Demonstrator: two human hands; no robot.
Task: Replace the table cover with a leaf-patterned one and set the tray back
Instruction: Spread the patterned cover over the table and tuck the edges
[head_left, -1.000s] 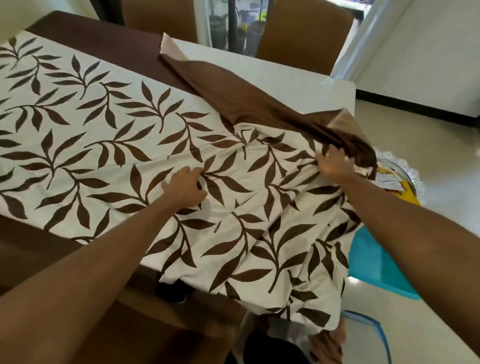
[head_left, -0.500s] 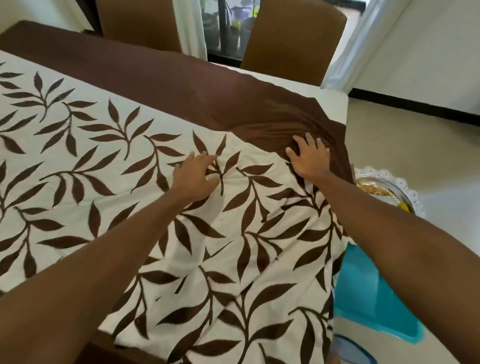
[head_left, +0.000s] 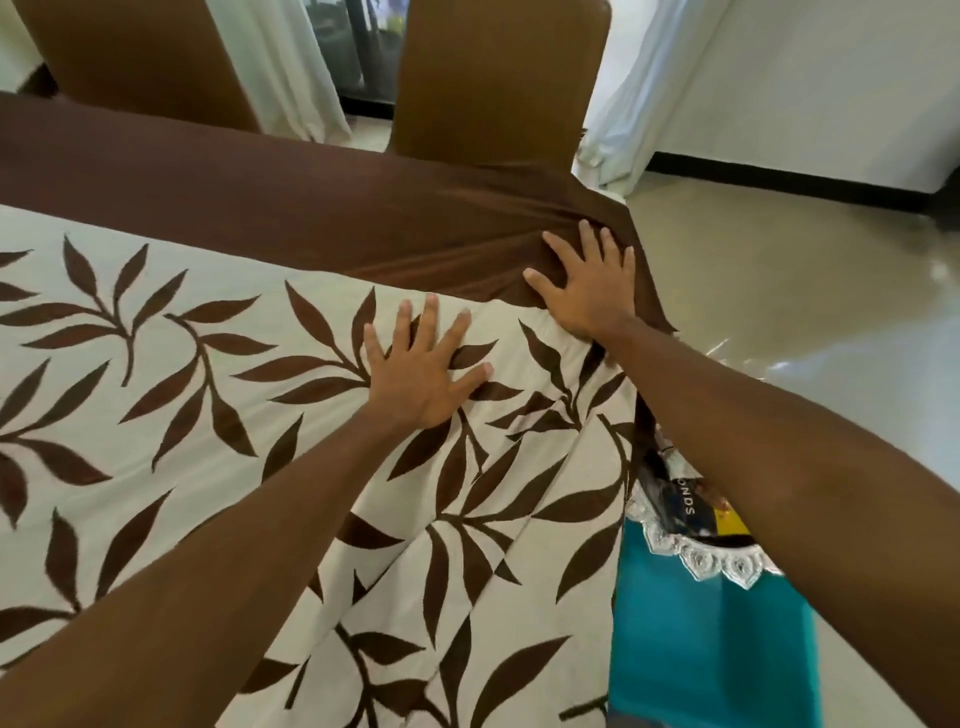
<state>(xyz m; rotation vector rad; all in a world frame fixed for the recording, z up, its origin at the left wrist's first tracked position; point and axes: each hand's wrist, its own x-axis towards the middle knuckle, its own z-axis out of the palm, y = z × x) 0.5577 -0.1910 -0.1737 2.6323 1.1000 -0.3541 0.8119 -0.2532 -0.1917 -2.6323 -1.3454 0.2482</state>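
**Now: both hands flat on the cover, upper right of centre**

Leaf-patterned cover (head_left: 208, 415): cream cloth with dark brown leaf sprigs, spread over the counter, which it hides. It fills the left and centre of the frame. A plain brown band (head_left: 260, 208) runs along its upper edge. At the right the cloth drops over the counter's edge in soft folds.

Left hand (head_left: 421, 379): palm down on the leaf print, centre of frame, fingers straight and spread. Grip open, nothing held.

Right hand (head_left: 587, 291): palm down just to the upper right of the left hand, lying across the line where brown band meets leaf print, close to the cover's corner. Fingers straight and fanned; the brown cloth is wrinkled around the fingertips. Grip open, pressing only.

Tray (head_left: 717, 561): lower right, off the counter, resting on a teal surface (head_left: 701, 649). Only a silver scalloped rim and some packets (head_left: 680, 499) show; the right forearm covers the rest.

Background: two brown chairs (head_left: 498, 78) along the top of the frame, pale curtains (head_left: 280, 62) between and beside them, glossy floor (head_left: 805, 291) at upper right.
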